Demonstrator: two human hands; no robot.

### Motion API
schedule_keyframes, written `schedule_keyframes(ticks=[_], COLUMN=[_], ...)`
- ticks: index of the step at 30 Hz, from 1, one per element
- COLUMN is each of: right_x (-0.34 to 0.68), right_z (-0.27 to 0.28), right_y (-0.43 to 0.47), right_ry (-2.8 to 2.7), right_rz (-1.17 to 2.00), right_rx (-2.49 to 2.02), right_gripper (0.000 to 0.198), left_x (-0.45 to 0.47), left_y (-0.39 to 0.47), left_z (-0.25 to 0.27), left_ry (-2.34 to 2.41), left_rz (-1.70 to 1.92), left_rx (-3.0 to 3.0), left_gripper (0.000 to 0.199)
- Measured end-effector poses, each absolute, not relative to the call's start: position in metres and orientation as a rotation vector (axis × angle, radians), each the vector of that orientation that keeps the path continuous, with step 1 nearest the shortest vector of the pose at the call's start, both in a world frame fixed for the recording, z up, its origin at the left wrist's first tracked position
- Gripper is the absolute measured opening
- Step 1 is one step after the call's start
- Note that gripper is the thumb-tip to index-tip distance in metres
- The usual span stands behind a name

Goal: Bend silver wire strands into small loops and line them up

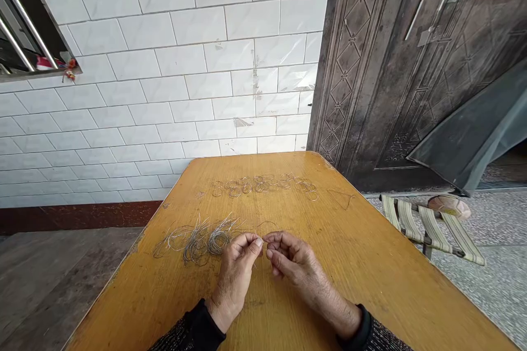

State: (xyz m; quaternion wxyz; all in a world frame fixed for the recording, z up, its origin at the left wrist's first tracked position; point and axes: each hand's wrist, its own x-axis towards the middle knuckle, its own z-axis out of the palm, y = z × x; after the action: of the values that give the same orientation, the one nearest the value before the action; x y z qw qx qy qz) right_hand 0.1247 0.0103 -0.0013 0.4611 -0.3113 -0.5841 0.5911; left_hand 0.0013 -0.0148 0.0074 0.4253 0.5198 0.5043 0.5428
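Observation:
Near the table's front middle, my left hand (pixel 236 271) pinches a thin wire (pixel 268 223) between thumb and forefinger. The wire curves up in a small arc towards my right hand. My right hand (pixel 298 266) is close beside it, fingers curled in and forefinger tip almost touching the left thumb; its hold on the wire is partly hidden. Left of my hands lies a bundle of coiled grey wire (pixel 220 238), with a second tangled bundle (pixel 195 244) and looser strands (pixel 175 238) next to it. Further back, several small wire rings (pixel 261 182) form a row.
The wooden table (pixel 313 296) reaches to a white tiled wall (pixel 185 66). A bent wire piece (pixel 341 197) lies towards its right edge. At the right are a striped folding stool (pixel 432 227), a round pinkish object (pixel 449 206) and a dark carved door (pixel 382 77) with a grey curtain (pixel 473 126).

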Motion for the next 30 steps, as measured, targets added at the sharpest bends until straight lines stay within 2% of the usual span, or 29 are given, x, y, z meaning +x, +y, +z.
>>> schedule_keyframes(ticks=[12,21,30], right_x=[0.133,0.132,0.135], right_z=[0.005,0.003,0.003], right_y=[0.013,0.013,0.013], right_ry=[-1.394,-1.431,-1.492], right_rz=[1.492,1.535,1.506], right_rx=[-0.87,-0.871,-0.873], right_gripper=[0.033,0.029,0.028], left_x=[-0.003,-0.002,-0.001], left_y=[-0.013,-0.013,-0.016], left_z=[0.012,0.01,0.013], left_ry=[1.342,1.259,1.14], left_rz=[1.198,1.238,1.162], left_rx=[1.443,1.286,1.333], left_gripper=[0.028,0.018,0.024])
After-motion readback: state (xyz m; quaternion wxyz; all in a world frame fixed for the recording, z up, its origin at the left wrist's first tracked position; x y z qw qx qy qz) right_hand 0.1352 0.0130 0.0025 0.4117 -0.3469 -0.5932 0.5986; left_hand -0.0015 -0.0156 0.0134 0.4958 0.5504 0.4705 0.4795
